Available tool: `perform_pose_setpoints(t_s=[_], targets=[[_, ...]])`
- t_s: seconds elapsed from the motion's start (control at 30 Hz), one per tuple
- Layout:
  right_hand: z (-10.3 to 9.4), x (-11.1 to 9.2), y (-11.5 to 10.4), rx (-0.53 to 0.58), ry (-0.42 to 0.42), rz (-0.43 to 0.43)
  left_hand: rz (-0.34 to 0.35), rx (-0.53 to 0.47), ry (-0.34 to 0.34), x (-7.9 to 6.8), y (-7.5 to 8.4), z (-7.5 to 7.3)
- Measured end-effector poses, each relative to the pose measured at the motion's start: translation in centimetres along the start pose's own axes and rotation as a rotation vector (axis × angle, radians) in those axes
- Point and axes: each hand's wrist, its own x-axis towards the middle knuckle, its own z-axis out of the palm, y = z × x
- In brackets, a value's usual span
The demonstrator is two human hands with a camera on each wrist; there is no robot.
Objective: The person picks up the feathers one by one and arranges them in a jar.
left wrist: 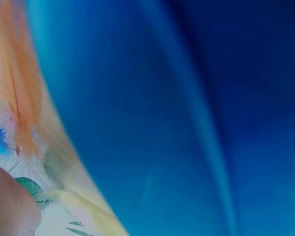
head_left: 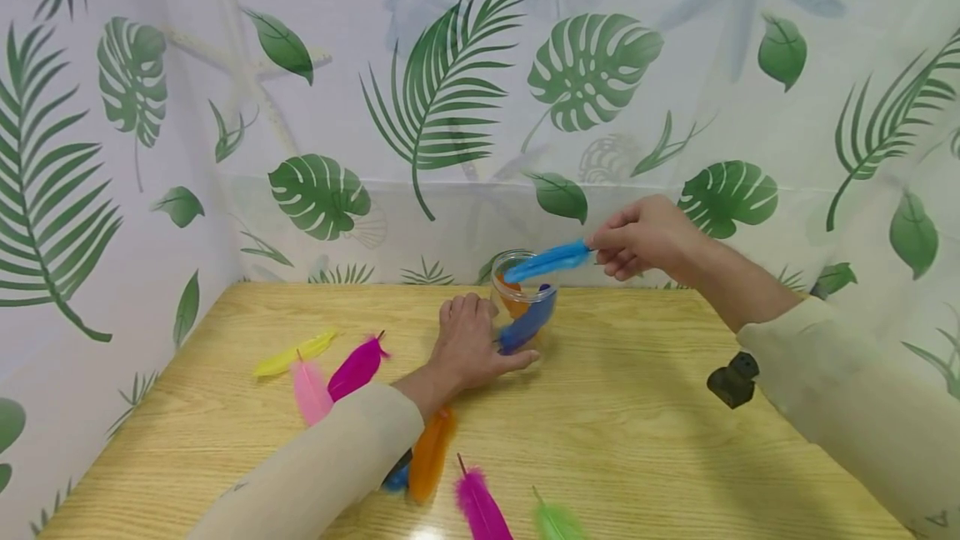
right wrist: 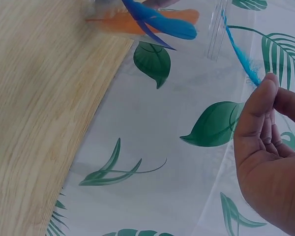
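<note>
Near the back of the table stands a clear jar (head_left: pixel 534 297) with orange (head_left: pixel 512 305) and dark blue feathers (head_left: pixel 531 322) inside. My left hand (head_left: pixel 471 342) holds the jar low at its left and front, thumb stretched across the front. Between thumb and fingertips, my right hand (head_left: pixel 647 236) pinches one end of a light blue feather (head_left: pixel 551 261); its other end reaches over the jar's mouth. The right wrist view shows another blue feather (right wrist: pixel 172 27) inside the jar. A blurred blue surface (left wrist: pixel 137 118) fills most of the left wrist view.
Left on the table lie yellow (head_left: pixel 296 354), pink (head_left: pixel 311 390) and magenta feathers (head_left: pixel 358 367). Nearer are an orange feather (head_left: pixel 431 457), a partly hidden blue one (head_left: pixel 396 478), another magenta one (head_left: pixel 482 507) and a green one (head_left: pixel 557 521). A leaf-patterned cloth (head_left: pixel 450 223) hangs behind the table.
</note>
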Motion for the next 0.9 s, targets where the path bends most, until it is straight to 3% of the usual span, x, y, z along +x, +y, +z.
perform_pose_setpoints(t_s=[0.27,0.5,0.9], targets=[[0.5,0.2,0.4,0.084,0.022,-0.046,0.003,0.023,0.001,0.0,0.0,0.1],[0.7,0.3,1.4,0.095,0.009,-0.016,-0.013,0.012,-0.017,0.1,-0.1,0.0],[3.2,-0.4,4.6,0.1,-0.206,0.074,-0.023,0.001,-0.023,0.1,0.1,0.0]])
